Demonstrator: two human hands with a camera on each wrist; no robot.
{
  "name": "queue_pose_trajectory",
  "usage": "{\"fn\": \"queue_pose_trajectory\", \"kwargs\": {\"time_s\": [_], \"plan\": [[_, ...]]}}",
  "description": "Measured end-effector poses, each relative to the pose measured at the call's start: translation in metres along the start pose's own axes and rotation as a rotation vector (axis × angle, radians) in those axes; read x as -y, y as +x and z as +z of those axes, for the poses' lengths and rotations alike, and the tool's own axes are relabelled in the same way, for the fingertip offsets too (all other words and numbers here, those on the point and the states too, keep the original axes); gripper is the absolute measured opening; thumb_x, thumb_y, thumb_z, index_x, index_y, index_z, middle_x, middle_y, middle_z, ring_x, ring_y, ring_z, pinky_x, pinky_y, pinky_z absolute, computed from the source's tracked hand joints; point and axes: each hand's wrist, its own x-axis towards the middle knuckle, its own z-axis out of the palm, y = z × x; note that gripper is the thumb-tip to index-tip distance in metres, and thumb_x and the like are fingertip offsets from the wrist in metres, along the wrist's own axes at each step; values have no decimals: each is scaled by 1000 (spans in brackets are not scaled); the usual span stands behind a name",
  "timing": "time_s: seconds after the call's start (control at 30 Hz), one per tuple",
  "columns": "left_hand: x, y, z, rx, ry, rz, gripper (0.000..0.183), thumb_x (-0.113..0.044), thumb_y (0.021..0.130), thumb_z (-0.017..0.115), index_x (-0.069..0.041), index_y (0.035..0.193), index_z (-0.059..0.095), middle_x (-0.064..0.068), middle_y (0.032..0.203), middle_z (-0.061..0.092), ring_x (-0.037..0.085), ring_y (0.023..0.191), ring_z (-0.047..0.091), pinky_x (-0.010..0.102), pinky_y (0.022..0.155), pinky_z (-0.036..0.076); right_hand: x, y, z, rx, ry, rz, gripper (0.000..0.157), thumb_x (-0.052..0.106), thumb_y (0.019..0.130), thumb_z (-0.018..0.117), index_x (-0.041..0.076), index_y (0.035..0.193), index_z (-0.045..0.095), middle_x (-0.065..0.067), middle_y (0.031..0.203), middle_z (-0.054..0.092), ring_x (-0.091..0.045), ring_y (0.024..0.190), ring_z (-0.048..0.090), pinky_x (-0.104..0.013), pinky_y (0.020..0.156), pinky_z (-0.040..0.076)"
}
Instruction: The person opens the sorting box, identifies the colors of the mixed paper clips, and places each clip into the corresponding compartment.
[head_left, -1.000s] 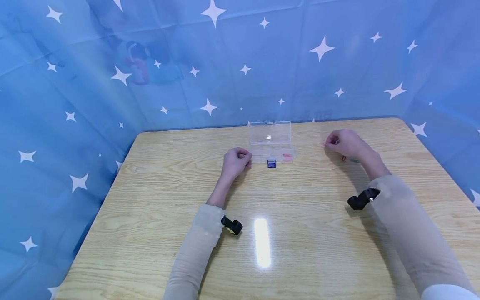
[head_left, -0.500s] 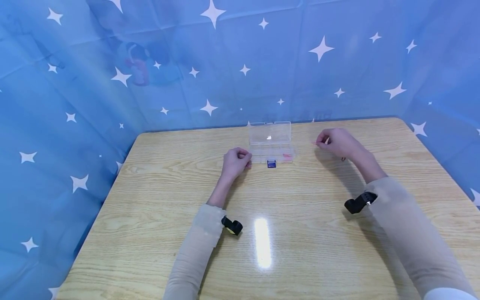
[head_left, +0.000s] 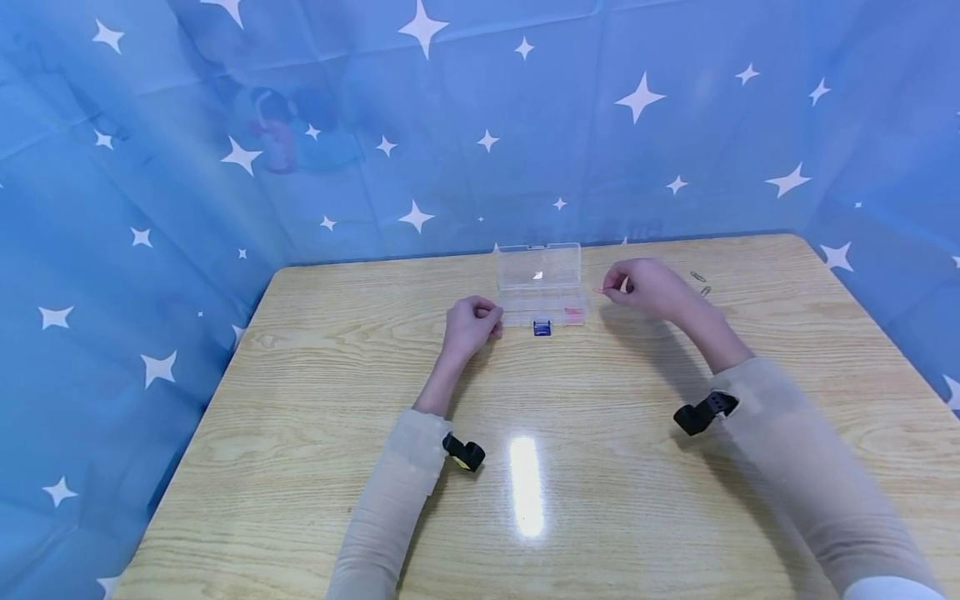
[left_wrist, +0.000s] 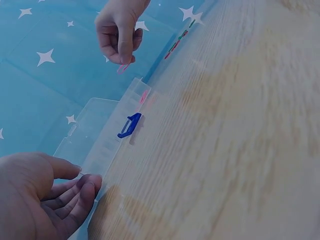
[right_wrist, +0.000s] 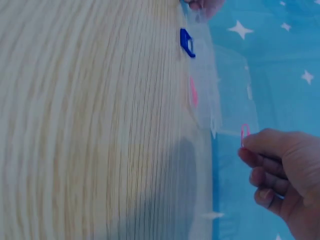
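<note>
A clear plastic box [head_left: 521, 320] stands with its lid [head_left: 540, 267] raised at the table's back. On its front is a blue latch [head_left: 542, 327]. Pink paper clips [head_left: 573, 313] lie in its front right compartment. My left hand [head_left: 471, 325] pinches the box's left end between thumb and fingers. Just right of the box, above the table, my right hand [head_left: 645, 287] pinches a pink paper clip [right_wrist: 245, 135] between thumb and index finger. The clip points towards the box, apart from it.
Loose paper clips [head_left: 698, 277] lie on the wooden table [head_left: 300, 375] behind the right hand; red and green ones [left_wrist: 176, 44] show in the left wrist view. A blue star-patterned curtain [head_left: 337, 100] hangs along the table's back edge.
My right hand has moved left towards the box, carrying the pink paper clip. Loose clips behind it have come into view. The left hand stays at the box's left end.
</note>
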Motion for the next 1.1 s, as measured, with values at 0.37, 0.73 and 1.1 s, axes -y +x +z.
{"fn": "queue_pose_trajectory", "kwargs": {"time_s": [0.37,0.73,1.1], "plan": [[1,0,1,-4,22,11,15,-14,89,59,0,93,60,16,78,64,26,66,65,29,58,56,20,6,14,-3,7,-76,4,13,85,62,10,86,65,1,76,61,-13,57,49,-29,53,43],[2,0,1,2,0,19,15,-14,89,59,0,94,60,16,78,63,28,66,65,29,59,57,26,12,25,3,14,-105,4,13,84,63,10,84,66,2,76,61,-11,63,54,-28,57,47],[3,-1,0,1,-5,16,14,-13,89,59,0,93,60,17,77,63,28,66,64,30,58,57,27,11,25,17,36,-74,5,15,84,65,11,88,66,2,79,62,-12,68,55,-30,61,48]]}}
